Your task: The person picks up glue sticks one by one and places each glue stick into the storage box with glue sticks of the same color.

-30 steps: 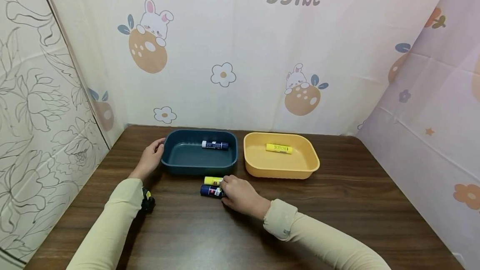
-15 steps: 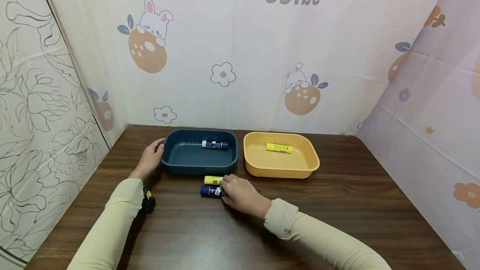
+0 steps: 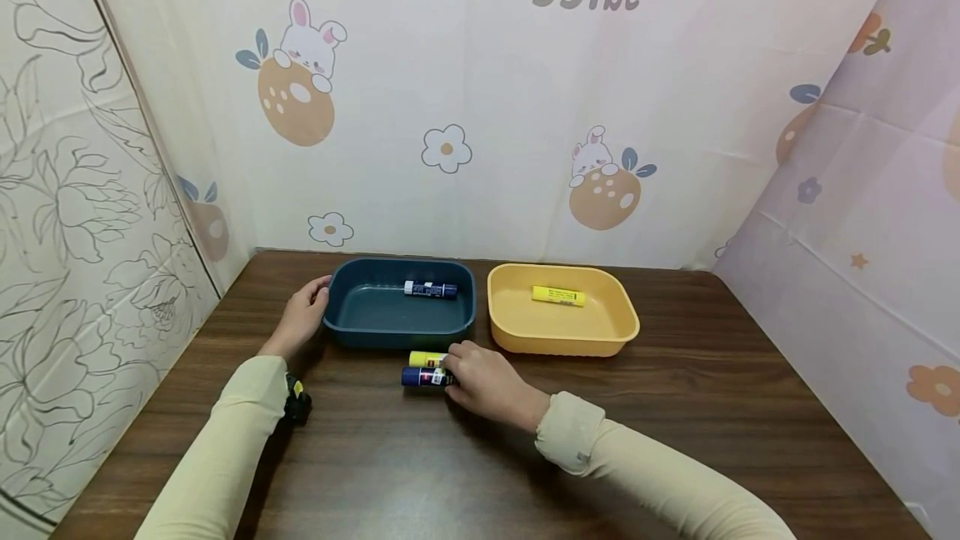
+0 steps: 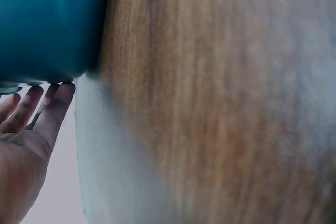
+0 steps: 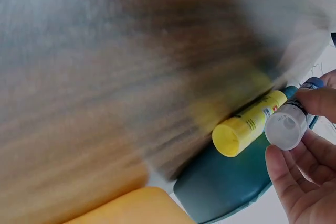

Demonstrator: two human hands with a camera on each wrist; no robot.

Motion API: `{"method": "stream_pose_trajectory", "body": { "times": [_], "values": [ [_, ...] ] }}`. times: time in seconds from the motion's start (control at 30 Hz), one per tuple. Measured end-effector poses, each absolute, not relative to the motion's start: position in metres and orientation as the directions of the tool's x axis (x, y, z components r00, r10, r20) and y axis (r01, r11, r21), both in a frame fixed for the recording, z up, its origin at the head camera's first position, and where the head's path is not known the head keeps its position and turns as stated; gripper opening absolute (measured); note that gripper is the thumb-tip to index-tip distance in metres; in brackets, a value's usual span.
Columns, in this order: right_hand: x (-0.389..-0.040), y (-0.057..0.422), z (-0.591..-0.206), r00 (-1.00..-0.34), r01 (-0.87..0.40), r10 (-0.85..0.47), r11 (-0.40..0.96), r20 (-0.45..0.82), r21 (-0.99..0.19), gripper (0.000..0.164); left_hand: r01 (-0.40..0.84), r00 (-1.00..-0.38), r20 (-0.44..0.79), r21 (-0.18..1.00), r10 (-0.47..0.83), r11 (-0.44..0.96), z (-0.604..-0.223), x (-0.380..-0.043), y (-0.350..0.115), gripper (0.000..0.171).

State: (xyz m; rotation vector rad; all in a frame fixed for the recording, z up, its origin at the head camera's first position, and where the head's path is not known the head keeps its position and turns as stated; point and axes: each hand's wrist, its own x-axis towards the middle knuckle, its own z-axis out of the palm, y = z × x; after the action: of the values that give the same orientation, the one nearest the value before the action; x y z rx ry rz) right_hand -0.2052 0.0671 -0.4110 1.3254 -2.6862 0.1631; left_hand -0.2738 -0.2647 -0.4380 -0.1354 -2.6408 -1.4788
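My right hand (image 3: pixel 487 382) pinches a dark blue glue stick (image 3: pixel 423 377) between thumb and fingers, close over the table. In the right wrist view the white end of this glue stick (image 5: pixel 285 128) faces the camera. Right behind it lies a yellow glue stick (image 3: pixel 426 358), partly covered by my fingers in the head view. With fingers extended, my left hand (image 3: pixel 302 315) touches the left side of a dark blue tray (image 3: pixel 397 340). The left wrist view shows the fingertips (image 4: pixel 65 88) against the tray wall (image 4: pixel 47 30).
Inside the blue tray lies another dark blue glue stick (image 3: pixel 431 290). A yellow tray (image 3: pixel 558 347) stands to its right with a yellow glue stick (image 3: pixel 558 297) in it. Both trays are at the back of the wooden table (image 3: pixel 375 465), before a printed curtain (image 3: pixel 465 65).
My right hand has moved slightly away from me, and the dark blue glue stick has shifted with it towards the blue tray. My left hand has stayed at the tray.
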Motion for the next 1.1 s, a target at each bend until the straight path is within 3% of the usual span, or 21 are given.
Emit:
{"method": "stream_pose_trajectory", "body": {
  "times": [0.6,1.1],
  "values": [
    [-0.213,0.067,-0.386,-0.587,-0.798,-0.759,0.601,0.281,-0.042,0.025,0.169,-0.983,0.185,0.836,0.021,0.523,-0.438,-0.271,-0.265,0.053],
    [-0.225,0.068,-0.361,-0.573,-0.794,-0.743,0.608,0.346,-0.010,0.025,0.110,-0.992,0.122,0.848,0.011,0.518,-0.437,-0.273,-0.265,0.049]
  ]
}}
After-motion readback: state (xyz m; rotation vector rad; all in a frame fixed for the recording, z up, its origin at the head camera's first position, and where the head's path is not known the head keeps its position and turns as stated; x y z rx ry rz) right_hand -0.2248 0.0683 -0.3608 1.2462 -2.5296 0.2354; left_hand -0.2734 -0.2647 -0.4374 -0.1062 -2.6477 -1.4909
